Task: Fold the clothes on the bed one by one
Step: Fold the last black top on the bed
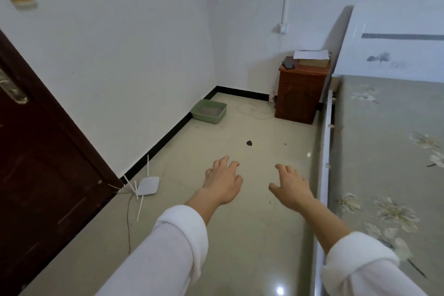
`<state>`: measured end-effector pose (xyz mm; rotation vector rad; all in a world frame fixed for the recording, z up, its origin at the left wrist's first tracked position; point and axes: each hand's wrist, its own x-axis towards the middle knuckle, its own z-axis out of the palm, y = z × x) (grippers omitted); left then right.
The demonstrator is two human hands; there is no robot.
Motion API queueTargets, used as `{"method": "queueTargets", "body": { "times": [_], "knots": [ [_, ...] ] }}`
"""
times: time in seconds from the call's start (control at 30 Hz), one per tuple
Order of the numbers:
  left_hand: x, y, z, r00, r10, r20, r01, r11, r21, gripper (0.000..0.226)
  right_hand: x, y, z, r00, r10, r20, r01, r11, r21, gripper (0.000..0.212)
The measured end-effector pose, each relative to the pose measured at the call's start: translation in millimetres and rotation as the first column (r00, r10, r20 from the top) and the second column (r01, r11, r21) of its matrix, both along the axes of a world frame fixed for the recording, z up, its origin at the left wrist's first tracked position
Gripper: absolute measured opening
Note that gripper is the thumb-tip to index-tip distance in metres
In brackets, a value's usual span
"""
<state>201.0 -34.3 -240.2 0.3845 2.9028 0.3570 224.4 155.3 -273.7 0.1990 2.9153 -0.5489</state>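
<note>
**A:** How do your hands sit right now?

**B:** Your left hand (222,181) reaches forward, palm down, with the fingers spread and loosely bent, holding nothing. Your right hand (292,187) mirrors it just to the right, likewise released and gripping nothing (your white sleeves (173,243) end partway along the forearms).

**A:** And where is the bed from there?

**B:** Both hands hang over the pale tiled floor (252,235), apart from each other. The bed (384,151) lies to the right of your right hand, its white side rail close beside that forearm. Its grey flowered cover runs from near to far, up to the white headboard (389,43).

**A:** Anything further out?

**B:** A white router (149,185) lies left of your left hand, by the dark door (36,163). Far off stand a green tray (209,111) and a wooden nightstand (299,94).
</note>
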Motion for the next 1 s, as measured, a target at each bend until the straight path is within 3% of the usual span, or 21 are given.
{"method": "queueTargets", "body": {
  "times": [0.37,1.0],
  "knots": [
    [-151.9,79.5,-2.7,0.976,-0.217,0.000,0.217,0.976,0.001,0.049,-106.0,68.2,3.8,0.978,-0.210,0.007,0.210,0.977,0.033,0.066],
    [-403.7,429.0,13.7,0.827,-0.563,0.013,0.559,0.824,0.092,0.046,-301.0,373.2,18.2,0.839,-0.543,0.034,0.540,0.839,0.060,0.066]
  ]
}}
